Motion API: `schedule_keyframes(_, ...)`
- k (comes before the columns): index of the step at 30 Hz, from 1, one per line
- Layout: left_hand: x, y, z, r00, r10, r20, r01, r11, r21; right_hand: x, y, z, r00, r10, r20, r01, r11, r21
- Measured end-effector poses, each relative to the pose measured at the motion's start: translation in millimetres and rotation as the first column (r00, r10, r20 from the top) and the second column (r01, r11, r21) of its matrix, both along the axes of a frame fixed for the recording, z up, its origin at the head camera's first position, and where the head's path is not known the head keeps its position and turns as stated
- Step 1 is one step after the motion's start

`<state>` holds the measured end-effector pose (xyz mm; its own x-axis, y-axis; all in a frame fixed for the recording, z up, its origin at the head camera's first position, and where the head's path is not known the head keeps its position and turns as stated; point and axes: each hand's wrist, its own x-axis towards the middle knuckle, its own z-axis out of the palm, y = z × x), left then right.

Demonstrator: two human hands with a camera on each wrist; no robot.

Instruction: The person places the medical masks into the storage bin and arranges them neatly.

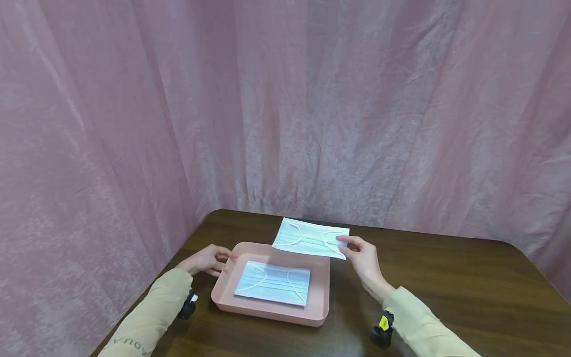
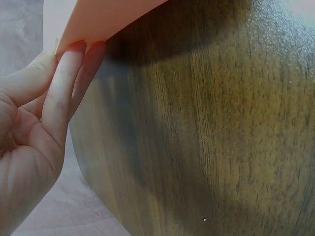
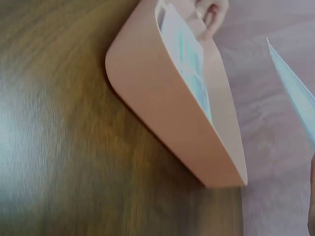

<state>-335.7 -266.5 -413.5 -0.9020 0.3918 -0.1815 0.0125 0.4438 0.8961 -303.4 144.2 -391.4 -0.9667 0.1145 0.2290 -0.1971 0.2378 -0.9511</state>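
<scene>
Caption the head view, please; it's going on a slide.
Right hand holds a face mask above a pink tray; left hand grips the tray's rim.

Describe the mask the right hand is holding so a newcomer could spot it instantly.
Start at the brown table and find the pink tray near its left end. Just beyond the tray's far edge, the held mask is pinched at its right corner by the right hand. Unlike the other mask, which lies flat inside the tray, this one is outside it.
</scene>
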Motion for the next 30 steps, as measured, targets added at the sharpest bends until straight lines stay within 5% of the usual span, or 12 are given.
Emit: schedule_keyframes(30,2.9,3,3.1,1.0,0.009,-0.002,-0.009,1.0,-0.015,18.0,-66,-21.6,0.984,0.176,-0.033,-0.176,0.984,-0.011)
